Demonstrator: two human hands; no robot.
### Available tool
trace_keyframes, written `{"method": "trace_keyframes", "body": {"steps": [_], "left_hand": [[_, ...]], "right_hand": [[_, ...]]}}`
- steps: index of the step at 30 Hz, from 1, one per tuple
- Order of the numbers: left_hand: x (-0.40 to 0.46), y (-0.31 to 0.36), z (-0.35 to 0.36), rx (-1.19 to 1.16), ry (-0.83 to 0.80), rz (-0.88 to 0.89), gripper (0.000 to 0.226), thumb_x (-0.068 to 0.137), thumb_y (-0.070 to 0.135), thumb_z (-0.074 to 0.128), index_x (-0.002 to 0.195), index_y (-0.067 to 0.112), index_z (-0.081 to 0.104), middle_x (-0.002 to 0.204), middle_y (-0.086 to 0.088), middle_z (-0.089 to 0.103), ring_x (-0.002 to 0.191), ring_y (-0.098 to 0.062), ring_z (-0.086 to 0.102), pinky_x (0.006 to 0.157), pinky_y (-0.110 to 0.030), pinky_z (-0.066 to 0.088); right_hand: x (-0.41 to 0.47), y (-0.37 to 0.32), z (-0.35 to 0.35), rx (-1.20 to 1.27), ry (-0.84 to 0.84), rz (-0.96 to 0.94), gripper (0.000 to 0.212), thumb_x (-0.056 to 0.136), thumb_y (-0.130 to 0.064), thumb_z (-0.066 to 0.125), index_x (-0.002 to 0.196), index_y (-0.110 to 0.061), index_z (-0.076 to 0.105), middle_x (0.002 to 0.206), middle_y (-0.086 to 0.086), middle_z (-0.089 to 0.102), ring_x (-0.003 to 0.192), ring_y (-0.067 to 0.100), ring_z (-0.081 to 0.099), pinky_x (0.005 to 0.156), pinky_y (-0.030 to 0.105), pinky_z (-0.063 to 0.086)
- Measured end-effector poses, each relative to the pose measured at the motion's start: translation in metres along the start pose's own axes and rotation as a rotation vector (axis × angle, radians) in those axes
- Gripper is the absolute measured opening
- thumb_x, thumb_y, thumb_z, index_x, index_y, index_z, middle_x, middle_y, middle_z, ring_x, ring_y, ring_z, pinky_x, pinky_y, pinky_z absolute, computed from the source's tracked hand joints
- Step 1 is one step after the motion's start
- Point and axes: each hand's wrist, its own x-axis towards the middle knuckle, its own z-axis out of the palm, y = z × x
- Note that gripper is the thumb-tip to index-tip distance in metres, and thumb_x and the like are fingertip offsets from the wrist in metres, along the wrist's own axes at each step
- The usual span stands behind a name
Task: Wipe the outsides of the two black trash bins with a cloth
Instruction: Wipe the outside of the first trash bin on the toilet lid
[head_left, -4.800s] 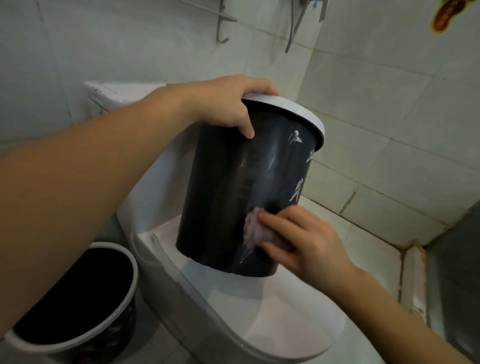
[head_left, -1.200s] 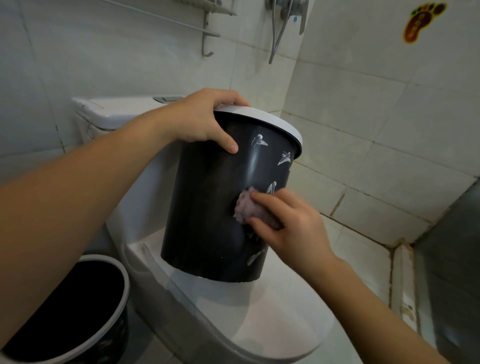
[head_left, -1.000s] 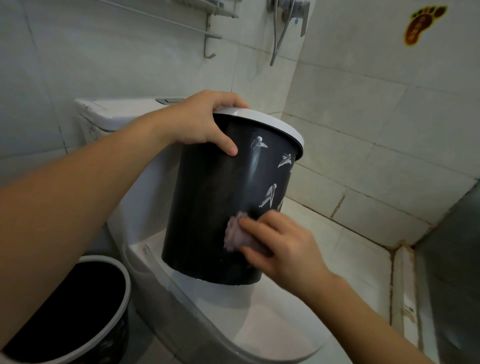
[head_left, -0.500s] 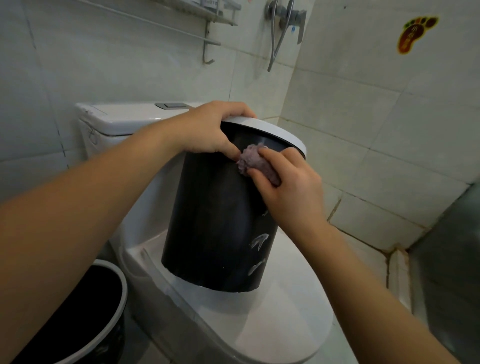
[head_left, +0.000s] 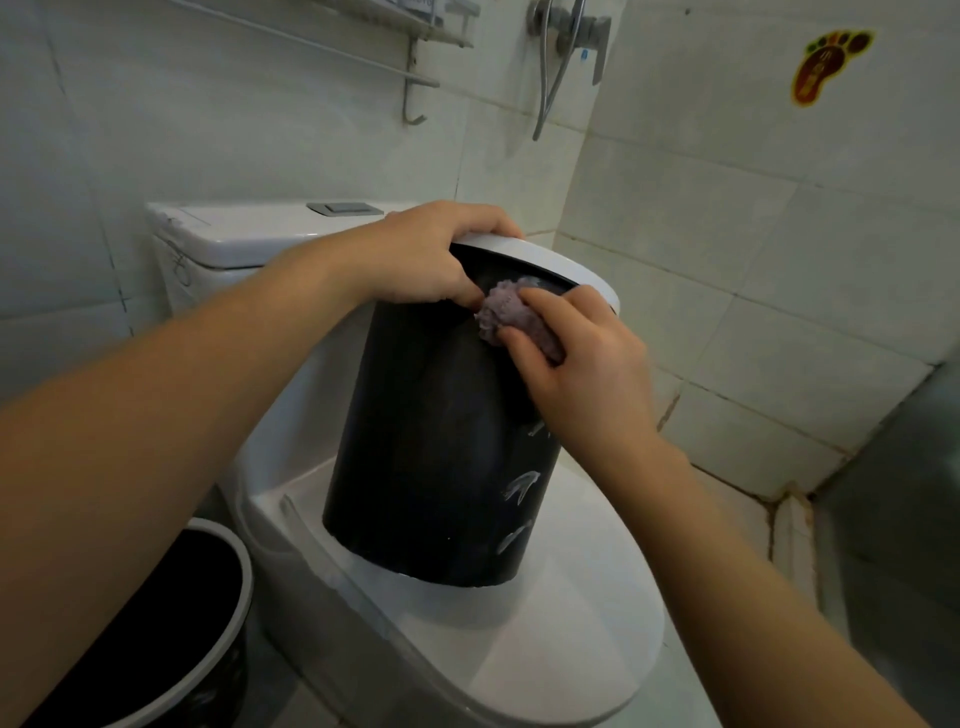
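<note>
I see my left hand (head_left: 426, 254) curled over the white rim of the black bin (head_left: 441, 441), thumb on its dark wall, holding it tilted on the closed toilet lid (head_left: 571, 623). My right hand (head_left: 582, 364) has its fingers bent around a bunched purple cloth (head_left: 506, 312), pressing it to the wall just under the rim, touching my left thumb. The second black bin (head_left: 171, 649) stands on the floor at near left.
</note>
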Motion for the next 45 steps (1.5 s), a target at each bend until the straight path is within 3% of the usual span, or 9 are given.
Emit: {"method": "trace_keyframes", "body": {"steps": [8, 15, 21, 27, 30, 34, 37, 42, 45], "left_hand": [[-0.001, -0.006, -0.005, -0.024, -0.001, -0.009, 0.051, 0.079, 0.008, 0.076, 0.112, 0.045, 0.062, 0.108, 0.01, 0.068, 0.103, -0.014, 0.064, 0.096, -0.046, 0.053], [0.0, -0.004, -0.005, -0.035, -0.02, 0.008, 0.052, 0.08, 0.007, 0.076, 0.115, 0.042, 0.062, 0.109, 0.009, 0.067, 0.103, -0.013, 0.064, 0.094, -0.045, 0.054], [-0.003, -0.009, -0.008, -0.051, -0.007, 0.012, 0.051, 0.078, 0.008, 0.078, 0.109, 0.045, 0.062, 0.109, 0.009, 0.067, 0.104, -0.014, 0.063, 0.096, -0.045, 0.052], [0.0, -0.006, -0.005, -0.059, -0.018, 0.02, 0.053, 0.075, 0.008, 0.079, 0.105, 0.048, 0.062, 0.107, 0.008, 0.069, 0.103, -0.017, 0.065, 0.095, -0.046, 0.053], [0.0, -0.007, -0.005, -0.061, -0.017, 0.018, 0.053, 0.075, 0.008, 0.079, 0.106, 0.047, 0.062, 0.108, 0.008, 0.068, 0.103, -0.017, 0.065, 0.095, -0.045, 0.054], [0.001, -0.004, -0.006, -0.083, -0.027, 0.019, 0.052, 0.075, 0.008, 0.08, 0.109, 0.043, 0.063, 0.106, 0.011, 0.067, 0.099, -0.011, 0.064, 0.083, -0.029, 0.055], [0.0, -0.003, -0.005, -0.095, -0.02, 0.012, 0.054, 0.071, 0.012, 0.086, 0.112, 0.039, 0.063, 0.102, 0.015, 0.067, 0.092, -0.003, 0.063, 0.068, -0.014, 0.048], [0.002, -0.004, -0.005, -0.09, 0.013, 0.002, 0.059, 0.064, 0.011, 0.09, 0.107, 0.041, 0.065, 0.104, 0.013, 0.068, 0.1, -0.012, 0.065, 0.085, -0.03, 0.053], [0.003, -0.005, -0.005, -0.124, 0.03, 0.006, 0.059, 0.063, 0.007, 0.089, 0.104, 0.042, 0.066, 0.105, 0.012, 0.068, 0.101, -0.012, 0.064, 0.086, -0.029, 0.053]], "right_hand": [[-0.009, 0.033, -0.009, -0.024, 0.037, 0.116, 0.038, 0.089, -0.042, 0.056, 0.114, -0.018, 0.073, 0.092, 0.0, 0.062, 0.076, 0.022, 0.06, 0.066, 0.024, 0.035], [-0.003, 0.016, -0.005, -0.026, -0.015, -0.036, 0.036, 0.09, -0.041, 0.059, 0.117, -0.019, 0.071, 0.095, 0.001, 0.063, 0.078, 0.019, 0.06, 0.062, 0.027, 0.046], [-0.013, 0.043, -0.012, 0.0, 0.019, 0.121, 0.033, 0.088, -0.037, 0.063, 0.115, -0.02, 0.071, 0.092, -0.001, 0.06, 0.077, 0.021, 0.059, 0.066, 0.026, 0.04], [-0.039, 0.034, -0.01, -0.016, -0.131, -0.248, 0.035, 0.092, -0.036, 0.062, 0.118, -0.016, 0.071, 0.095, 0.003, 0.062, 0.079, 0.02, 0.059, 0.062, 0.031, 0.051], [-0.038, 0.039, -0.011, -0.026, -0.137, -0.26, 0.034, 0.092, -0.035, 0.064, 0.119, -0.016, 0.071, 0.096, 0.003, 0.063, 0.08, 0.021, 0.06, 0.061, 0.035, 0.052], [-0.019, 0.043, -0.015, -0.006, -0.039, -0.039, 0.035, 0.089, -0.037, 0.065, 0.119, -0.019, 0.069, 0.097, 0.001, 0.062, 0.08, 0.019, 0.059, 0.065, 0.028, 0.047], [-0.025, 0.043, -0.015, -0.016, -0.064, -0.066, 0.036, 0.09, -0.039, 0.064, 0.119, -0.018, 0.069, 0.098, 0.001, 0.062, 0.081, 0.019, 0.059, 0.065, 0.03, 0.048], [-0.054, 0.045, -0.015, 0.017, -0.126, -0.154, 0.039, 0.093, -0.039, 0.061, 0.12, -0.013, 0.069, 0.096, 0.003, 0.062, 0.081, 0.019, 0.058, 0.062, 0.035, 0.052], [-0.06, 0.042, -0.015, 0.011, -0.106, -0.134, 0.039, 0.092, -0.04, 0.061, 0.118, -0.013, 0.07, 0.094, 0.002, 0.062, 0.079, 0.02, 0.058, 0.06, 0.034, 0.052]]}}
